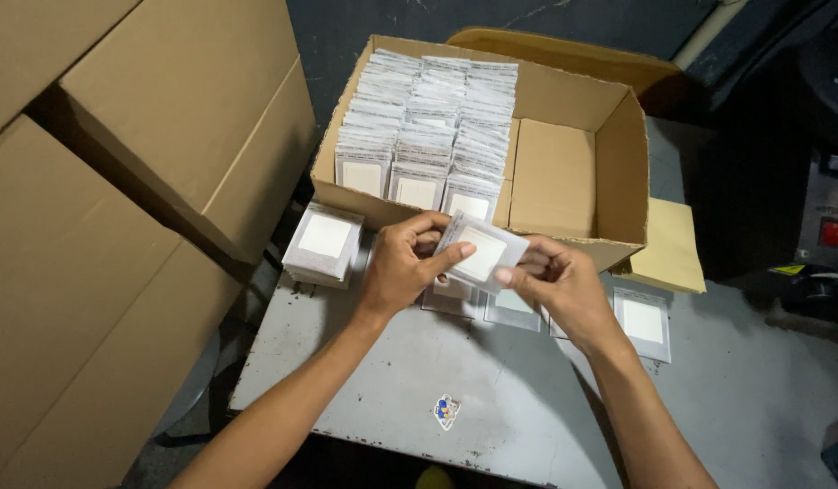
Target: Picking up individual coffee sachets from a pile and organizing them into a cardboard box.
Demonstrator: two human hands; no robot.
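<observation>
You've got the pouch (pixel 481 251) pinched from both sides, above the table's (pixel 491 398) far edge, just in front of the box (pixel 564 172). Your left hand (pixel 403 267) is closed on its left end, thumb across the face; your right hand (pixel 557 279) nips the lower right corner between thumb and fingertips. Careful now: that grip is at the corners only, so a pull from either side could crease the pouch or let it slip down onto the loose pouches (pixel 519 308) lying under your hands. The stack (pixel 323 243) sits right at the left edge, and I'd judge a nudge from your left forearm could tip it off. The pouch is nearly square, its longer run going left to right, right end dipping, white face tilted up toward you.
</observation>
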